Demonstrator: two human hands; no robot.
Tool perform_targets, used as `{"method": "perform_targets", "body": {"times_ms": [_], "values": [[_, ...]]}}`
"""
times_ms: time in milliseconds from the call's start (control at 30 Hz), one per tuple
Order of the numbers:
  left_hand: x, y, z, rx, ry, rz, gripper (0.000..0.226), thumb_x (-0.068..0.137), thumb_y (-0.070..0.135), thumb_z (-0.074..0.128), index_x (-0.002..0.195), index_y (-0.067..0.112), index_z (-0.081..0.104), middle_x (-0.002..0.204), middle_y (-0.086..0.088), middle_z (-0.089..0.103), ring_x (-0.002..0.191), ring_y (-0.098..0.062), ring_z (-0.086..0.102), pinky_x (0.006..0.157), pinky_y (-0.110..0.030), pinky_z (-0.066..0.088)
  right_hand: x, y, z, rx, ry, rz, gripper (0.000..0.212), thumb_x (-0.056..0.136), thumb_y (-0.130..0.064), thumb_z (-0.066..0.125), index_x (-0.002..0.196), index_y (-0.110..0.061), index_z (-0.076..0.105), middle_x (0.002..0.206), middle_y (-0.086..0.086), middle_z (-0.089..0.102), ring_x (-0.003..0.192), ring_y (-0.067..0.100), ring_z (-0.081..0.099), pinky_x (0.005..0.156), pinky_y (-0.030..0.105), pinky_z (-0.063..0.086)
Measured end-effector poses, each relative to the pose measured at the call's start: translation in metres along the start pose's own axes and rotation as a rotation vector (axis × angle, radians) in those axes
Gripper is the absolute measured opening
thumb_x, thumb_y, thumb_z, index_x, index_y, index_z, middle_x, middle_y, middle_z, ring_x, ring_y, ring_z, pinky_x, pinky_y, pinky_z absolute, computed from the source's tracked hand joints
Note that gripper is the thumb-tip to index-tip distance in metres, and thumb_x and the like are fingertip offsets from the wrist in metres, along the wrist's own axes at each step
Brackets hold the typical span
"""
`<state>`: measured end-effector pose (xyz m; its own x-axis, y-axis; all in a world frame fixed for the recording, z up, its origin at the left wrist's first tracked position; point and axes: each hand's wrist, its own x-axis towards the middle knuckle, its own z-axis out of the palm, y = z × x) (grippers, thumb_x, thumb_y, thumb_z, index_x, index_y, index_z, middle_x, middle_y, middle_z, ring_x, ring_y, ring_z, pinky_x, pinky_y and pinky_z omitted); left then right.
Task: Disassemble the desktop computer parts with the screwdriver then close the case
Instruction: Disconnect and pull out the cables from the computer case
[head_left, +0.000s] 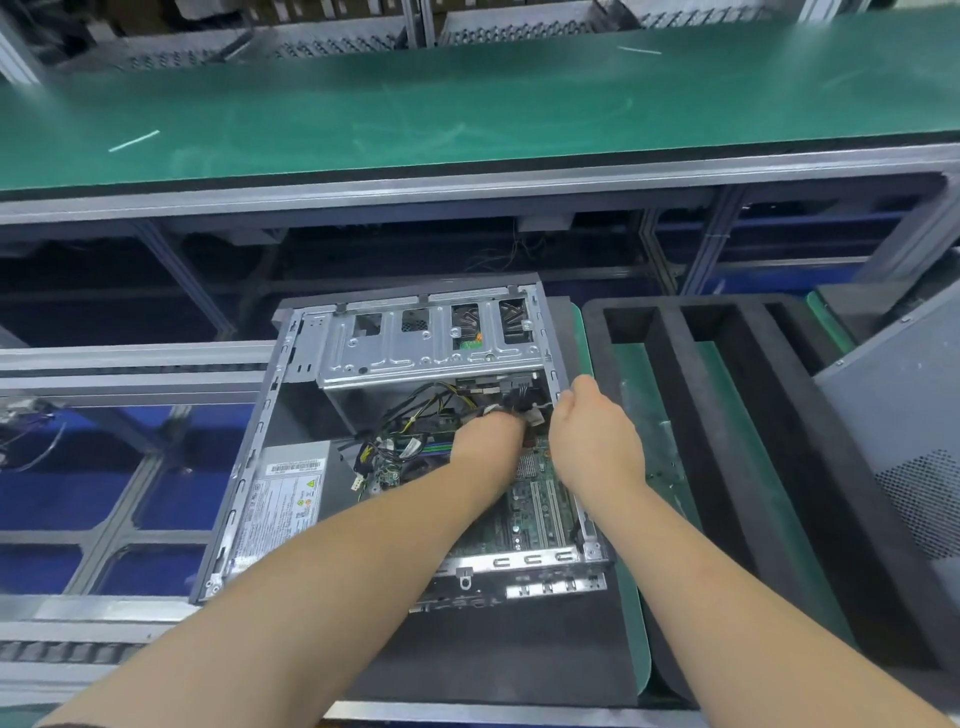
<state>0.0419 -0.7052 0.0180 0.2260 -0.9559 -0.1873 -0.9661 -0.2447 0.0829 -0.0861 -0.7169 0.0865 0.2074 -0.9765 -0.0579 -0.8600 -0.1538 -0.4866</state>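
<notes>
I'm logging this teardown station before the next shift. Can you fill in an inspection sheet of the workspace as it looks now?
Surface: black pad under the case, green mat edge at its right.
Job's things: open computer case lying on its side; drive cage, power supply and motherboard inside. No screwdriver seen.
Clutter: black foam tray with slots to the right.
Hands: left hand reaches into the wiring, grip hidden; right hand over the case's right edge, grip hidden.
Cables: bundle loose below the drive cage.
Surroundings: green conveyor belt behind; grey side panel at right.
</notes>
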Motion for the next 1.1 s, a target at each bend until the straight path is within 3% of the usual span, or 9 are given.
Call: {"method": "perform_targets", "body": {"times_ms": [133,267,667,833,967,1100], "values": [[0.003,0.003,0.0,0.11,-0.004,0.163,0.047,0.092,-0.008,0.049,0.136,0.007,0.052,0.122,-0.015,0.066,0.103,-0.035,0.07,0.079,-0.047,0.057,0.002,0.004,0.003,-0.008,0.009,-0.001,0.021,0.111,-0.028,0.027,0.103,-0.016,0.042,0.077,0.003,0.054,0.074,0.033,0.059,0.062,0.039,0.046],[0.005,-0.001,-0.004,0.155,-0.021,0.219,0.046,0.095,-0.006,0.049,0.139,0.006,0.048,0.124,-0.015,0.066,0.102,-0.035,0.071,0.078,-0.047,0.057,0.001,0.002,0.003,-0.019,0.005,-0.001,0.022,0.112,-0.029,0.027,0.104,-0.016,0.042,0.083,0.004,0.057,0.077,0.034,0.06,0.063,0.039,0.045],[0.008,0.005,-0.002,0.127,-0.059,0.118,0.041,0.089,-0.007,0.058,0.128,0.006,0.059,0.113,-0.015,0.072,0.1,-0.035,0.071,0.078,-0.044,0.057,-0.002,0.0,0.0,0.017,0.009,-0.009,0.023,0.111,-0.029,0.027,0.101,-0.015,0.043,0.084,0.006,0.061,0.075,0.034,0.061,0.063,0.04,0.047],[0.012,0.004,0.003,0.205,-0.067,0.178,0.045,0.091,-0.004,0.059,0.134,0.003,0.052,0.12,-0.015,0.069,0.103,-0.034,0.07,0.077,-0.044,0.057,-0.004,-0.001,-0.002,0.026,0.004,-0.011,0.022,0.111,-0.027,0.028,0.101,-0.014,0.042,0.084,0.006,0.062,0.075,0.035,0.06,0.063,0.04,0.044],[0.013,0.001,0.012,0.201,-0.079,0.205,0.057,0.094,-0.002,0.054,0.147,-0.004,0.033,0.13,-0.021,0.06,0.108,-0.038,0.067,0.078,-0.049,0.056,-0.007,-0.002,-0.003,0.019,-0.006,-0.012,0.022,0.111,-0.029,0.025,0.101,-0.017,0.041,0.084,0.003,0.063,0.076,0.03,0.063,0.064,0.039,0.05],[0.016,-0.003,0.016,0.18,-0.053,0.211,0.055,0.096,0.0,0.05,0.147,-0.003,0.03,0.126,-0.024,0.061,0.105,-0.041,0.068,0.071,-0.046,0.053,-0.006,-0.004,-0.004,-0.008,-0.012,-0.002,0.021,0.111,-0.029,0.024,0.101,-0.018,0.039,0.089,0.001,0.064,0.08,0.03,0.064,0.067,0.038,0.05]]}}
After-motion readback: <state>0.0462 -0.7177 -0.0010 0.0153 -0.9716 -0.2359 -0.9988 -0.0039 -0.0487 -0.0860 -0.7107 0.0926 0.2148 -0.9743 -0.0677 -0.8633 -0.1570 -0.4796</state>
